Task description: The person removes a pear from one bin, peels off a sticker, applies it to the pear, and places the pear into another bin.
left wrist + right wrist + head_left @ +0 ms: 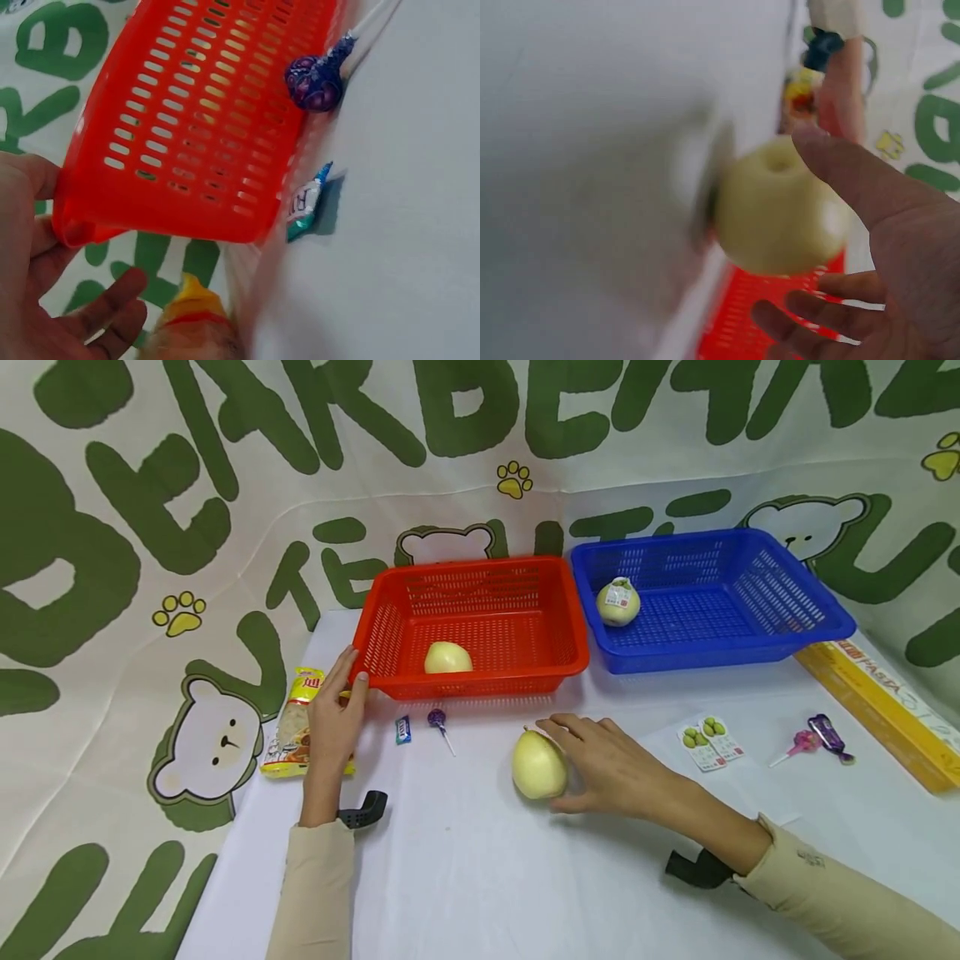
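On the white tabletop, the right hand lay beside a pear, its fingers spread loosely along the fruit's right side, touching it without closing round it. The pear rested on the tabletop just in front of the red basket. To the left, the left hand rested against the red basket's near left corner, fingers relaxed and gripping nothing, with a snack bag lying beneath it. A small candy and a purple lollipop lay just before the basket. A second pear sat inside it. Farther right, the blue basket held a labelled pear.
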A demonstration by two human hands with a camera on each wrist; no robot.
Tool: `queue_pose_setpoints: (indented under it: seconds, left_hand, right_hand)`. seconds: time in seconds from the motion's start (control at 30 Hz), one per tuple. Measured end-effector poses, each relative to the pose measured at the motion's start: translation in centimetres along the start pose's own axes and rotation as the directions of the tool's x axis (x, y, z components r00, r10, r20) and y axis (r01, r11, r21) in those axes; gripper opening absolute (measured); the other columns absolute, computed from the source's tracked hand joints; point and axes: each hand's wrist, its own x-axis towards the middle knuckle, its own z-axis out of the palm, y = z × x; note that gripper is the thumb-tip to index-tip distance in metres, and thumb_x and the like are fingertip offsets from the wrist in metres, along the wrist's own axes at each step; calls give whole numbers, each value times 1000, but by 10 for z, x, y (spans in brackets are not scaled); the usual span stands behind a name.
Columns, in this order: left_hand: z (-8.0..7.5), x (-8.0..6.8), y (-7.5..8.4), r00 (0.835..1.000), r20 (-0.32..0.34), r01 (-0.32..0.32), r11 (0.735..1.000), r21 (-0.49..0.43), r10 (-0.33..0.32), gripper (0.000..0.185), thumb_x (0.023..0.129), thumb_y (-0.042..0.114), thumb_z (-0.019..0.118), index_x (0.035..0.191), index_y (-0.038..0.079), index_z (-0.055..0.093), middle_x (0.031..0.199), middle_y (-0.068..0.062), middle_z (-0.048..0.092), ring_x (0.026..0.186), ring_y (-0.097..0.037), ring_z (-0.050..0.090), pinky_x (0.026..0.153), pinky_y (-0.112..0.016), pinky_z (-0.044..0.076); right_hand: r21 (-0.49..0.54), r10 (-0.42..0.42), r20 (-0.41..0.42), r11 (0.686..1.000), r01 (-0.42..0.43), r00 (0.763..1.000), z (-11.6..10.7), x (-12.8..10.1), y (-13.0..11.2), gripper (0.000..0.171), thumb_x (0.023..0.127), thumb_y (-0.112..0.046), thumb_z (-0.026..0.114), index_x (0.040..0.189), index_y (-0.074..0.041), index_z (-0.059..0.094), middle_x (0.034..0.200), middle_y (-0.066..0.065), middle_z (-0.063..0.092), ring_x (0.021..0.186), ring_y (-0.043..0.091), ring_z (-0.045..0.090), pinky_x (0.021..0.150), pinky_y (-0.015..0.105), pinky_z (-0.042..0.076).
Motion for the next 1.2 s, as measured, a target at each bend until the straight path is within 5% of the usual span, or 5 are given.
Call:
queue_pose_setpoints:
  seconds: [0.2, 0.3, 0.5, 0.67, 1.2]
  left_hand:
    - [-6, -21, 78, 973, -161, -172, 985, -20, 166, 44, 100, 27, 59, 144, 25, 56, 148, 7, 50, 132, -19, 46, 104, -50, 43]
    - [14, -45, 129, 926, -148, -366, 920, -142, 346, 35, 97, 15, 64, 132, 15, 66, 135, 1, 61, 122, -20, 53, 99, -43, 46]
    - [94, -98, 188, 715, 132, -660, 725, -196, 687, 25, 93, 14, 65, 117, 10, 73, 118, -2, 68, 112, -20, 58, 97, -33, 45]
    - [155, -122, 210, 576, 420, -736, 669, -107, 701, 25, 99, 27, 59, 119, 19, 72, 120, 5, 67, 109, -14, 58, 94, -26, 45]
    - [257, -144, 235, 488, 732, -793, 592, 144, 475, 47, 104, 52, 42, 142, 28, 57, 146, 12, 50, 131, -11, 45, 107, -34, 34]
  right_hand:
    - [104, 92, 50, 990, -97, 994, -35, -27, 21, 94, 78, -56, 81, 150, -7, 44, 148, 10, 47, 133, 29, 47, 105, 55, 40]
    - [94, 118, 23, 988, -120, 993, -51, -39, 42, 79, 85, -47, 78, 145, -6, 50, 143, 11, 52, 130, 31, 50, 104, 57, 40]
    - [48, 126, -78, 991, -123, 989, -71, -69, 86, 49, 89, -18, 78, 132, -4, 61, 128, 13, 61, 118, 33, 56, 95, 59, 44]
    - [-25, 139, -125, 989, -144, 982, -74, -89, 119, 36, 86, -9, 78, 120, -1, 69, 117, 15, 66, 109, 36, 60, 89, 61, 47]
    - [70, 214, -107, 976, -207, 971, -48, -105, 176, 8, 86, -2, 76, 93, -5, 74, 96, 5, 62, 89, 22, 61, 77, 45, 53]
